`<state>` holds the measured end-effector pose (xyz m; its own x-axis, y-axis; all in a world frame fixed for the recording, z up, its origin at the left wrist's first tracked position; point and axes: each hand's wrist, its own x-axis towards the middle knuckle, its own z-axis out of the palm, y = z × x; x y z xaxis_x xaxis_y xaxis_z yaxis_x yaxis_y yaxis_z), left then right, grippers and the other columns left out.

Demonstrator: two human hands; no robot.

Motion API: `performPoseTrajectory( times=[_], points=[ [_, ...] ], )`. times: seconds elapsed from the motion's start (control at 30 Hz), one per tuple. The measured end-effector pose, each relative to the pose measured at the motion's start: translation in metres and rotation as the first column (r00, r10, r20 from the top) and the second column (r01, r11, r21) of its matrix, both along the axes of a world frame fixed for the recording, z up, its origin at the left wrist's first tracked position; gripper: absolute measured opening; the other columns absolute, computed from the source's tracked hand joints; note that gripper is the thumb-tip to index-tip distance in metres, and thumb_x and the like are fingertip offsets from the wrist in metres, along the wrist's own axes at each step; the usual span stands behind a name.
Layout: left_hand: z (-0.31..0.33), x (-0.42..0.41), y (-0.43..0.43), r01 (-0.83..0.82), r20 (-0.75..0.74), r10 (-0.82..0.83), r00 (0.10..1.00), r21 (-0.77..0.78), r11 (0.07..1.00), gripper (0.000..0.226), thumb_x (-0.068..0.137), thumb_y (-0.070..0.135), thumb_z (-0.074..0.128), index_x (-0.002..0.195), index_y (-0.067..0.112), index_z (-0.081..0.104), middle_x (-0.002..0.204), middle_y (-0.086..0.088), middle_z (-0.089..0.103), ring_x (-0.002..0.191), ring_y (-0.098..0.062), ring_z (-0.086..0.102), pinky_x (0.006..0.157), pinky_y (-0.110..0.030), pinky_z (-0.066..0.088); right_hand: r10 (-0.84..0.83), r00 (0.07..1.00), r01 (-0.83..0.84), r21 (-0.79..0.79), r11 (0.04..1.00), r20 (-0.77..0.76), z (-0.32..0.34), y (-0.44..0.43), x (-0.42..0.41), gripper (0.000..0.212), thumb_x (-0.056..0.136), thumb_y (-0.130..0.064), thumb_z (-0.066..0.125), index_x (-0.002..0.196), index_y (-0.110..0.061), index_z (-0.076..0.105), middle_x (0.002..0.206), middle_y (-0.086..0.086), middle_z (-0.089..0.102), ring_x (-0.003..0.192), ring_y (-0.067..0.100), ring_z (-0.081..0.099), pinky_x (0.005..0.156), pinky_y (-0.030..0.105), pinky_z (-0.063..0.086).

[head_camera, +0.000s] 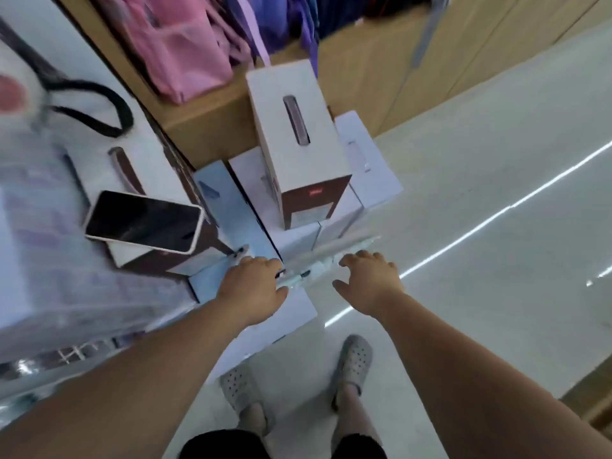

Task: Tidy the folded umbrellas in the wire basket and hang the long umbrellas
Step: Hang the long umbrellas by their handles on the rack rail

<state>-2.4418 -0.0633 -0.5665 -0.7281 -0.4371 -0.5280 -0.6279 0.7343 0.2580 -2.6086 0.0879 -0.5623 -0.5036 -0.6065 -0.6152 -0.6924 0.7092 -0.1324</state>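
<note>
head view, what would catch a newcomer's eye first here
Two bare arms reach in from below, the left hand and right hand on a blurred pale long object at the edge of stacked white boxes. A dark phone lies on a box at left, and pink bags sit top left.

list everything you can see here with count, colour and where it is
phone: one, black screen in a pale case, lying on a box at left
tall box: one, white with a brown end, standing on the box stack at centre
flat boxes: several, white and pale blue, stacked below the tall box; exact count unclear
long umbrella: one, pale and blurred, lying across the stack edge by both hands
pink bag: one, on the wooden shelf at top left
purple items: blurred, top centre
clogs: two, grey, on the floor
left hand: on the umbrella's handle end
right hand: fingers spread, over the umbrella
</note>
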Motion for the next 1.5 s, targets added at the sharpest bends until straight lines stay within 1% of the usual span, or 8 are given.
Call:
performPoseTrajectory(
  times=[0.23,0.43,0.7,1.0,1.2,1.3,1.37,1.5],
  points=[
    [-0.126,-0.008,0.018,-0.112,0.173,0.105,0.979,0.029,0.993,0.048,0.093,0.046,0.059,0.129,0.015,0.054,0.121,-0.008,0.064,0.116,-0.031,0.056,0.092,-0.04,0.05,0.128,0.981,-0.138,0.057,0.989,0.148,-0.14,-0.015,-0.019,0.061,0.093,-0.049,0.054,0.149,-0.029,0.04,0.148,0.003,0.046,0.134,0.029,0.043,0.108,0.046,0.037],
    [-0.175,0.008,0.02,-0.196,0.046,0.196,0.979,-0.014,0.981,0.028,0.097,0.025,0.058,0.122,0.013,0.064,0.104,-0.01,0.071,0.097,-0.033,0.064,0.081,-0.041,0.052,0.2,0.947,-0.211,0.017,0.977,0.251,-0.217,-0.04,-0.013,0.074,0.096,-0.041,0.056,0.159,-0.032,0.018,0.163,0.001,0.026,0.144,0.032,0.033,0.113,0.047,0.033],
    [-0.166,0.01,0.019,-0.328,-0.078,0.339,0.937,0.128,0.936,0.024,0.102,0.028,0.054,0.121,0.017,0.063,0.089,-0.003,0.066,0.081,-0.028,0.058,0.066,-0.034,0.037,0.269,0.96,-0.263,-0.084,0.961,0.078,-0.247,-0.045,-0.013,0.056,0.092,-0.022,0.059,0.144,-0.032,0.042,0.145,-0.005,0.049,0.132,0.03,0.042,0.105,0.044,0.038],
    [-0.068,-0.016,0.005,-0.283,-0.088,0.305,0.948,0.199,0.938,0.016,0.1,0.032,0.057,0.099,0.018,0.063,0.077,0.0,0.059,0.069,-0.019,0.055,0.058,-0.035,0.042,0.338,0.936,-0.323,-0.139,0.936,0.098,-0.155,-0.019,-0.03,0.036,0.099,-0.035,0.051,0.135,-0.028,0.048,0.131,-0.001,0.059,0.121,0.026,0.054,0.099,0.041,0.042],
    [0.049,-0.039,-0.001,-0.293,-0.302,0.34,0.89,0.191,0.937,0.012,0.09,0.031,0.073,0.085,0.022,0.066,0.068,0.009,0.056,0.062,-0.01,0.052,0.056,-0.032,0.037,0.272,0.957,-0.254,-0.156,0.955,0.104,-0.034,0.002,-0.035,0.033,0.101,-0.042,0.049,0.128,-0.023,0.049,0.122,0.002,0.061,0.109,0.028,0.059,0.087,0.039,0.044],
    [0.117,-0.043,-0.005,-0.283,-0.417,0.329,0.847,0.17,0.944,0.021,0.084,0.037,0.079,0.094,0.024,0.067,0.076,0.009,0.062,0.069,-0.014,0.057,0.063,-0.035,0.046,0.208,0.973,-0.184,-0.212,0.96,0.096,0.032,0.013,-0.031,0.022,0.101,-0.043,0.049,0.109,-0.022,0.046,0.102,0.0,0.058,0.09,0.027,0.058,0.072,0.035,0.04],
    [0.159,-0.038,-0.008,-0.305,-0.456,0.348,0.819,0.169,0.937,0.042,0.08,0.044,0.082,0.112,0.026,0.062,0.089,0.009,0.063,0.079,-0.016,0.059,0.068,-0.034,0.047,0.135,0.986,-0.108,-0.242,0.964,0.1,0.078,0.017,-0.023,0.021,0.102,-0.041,0.05,0.1,-0.023,0.04,0.091,-0.002,0.051,0.081,0.025,0.052,0.068,0.034,0.039],
    [0.223,-0.014,-0.004,-0.36,-0.516,0.465,0.719,0.295,0.885,0.065,0.075,0.046,0.085,0.129,0.029,0.053,0.104,0.006,0.066,0.093,-0.017,0.064,0.084,-0.038,0.053,-0.001,0.994,0.037,-0.327,0.944,0.107,0.156,0.021,0.002,0.022,0.101,-0.038,0.052,0.102,-0.018,0.043,0.09,0.004,0.055,0.082,0.029,0.053,0.07,0.037,0.041]
  ],
)
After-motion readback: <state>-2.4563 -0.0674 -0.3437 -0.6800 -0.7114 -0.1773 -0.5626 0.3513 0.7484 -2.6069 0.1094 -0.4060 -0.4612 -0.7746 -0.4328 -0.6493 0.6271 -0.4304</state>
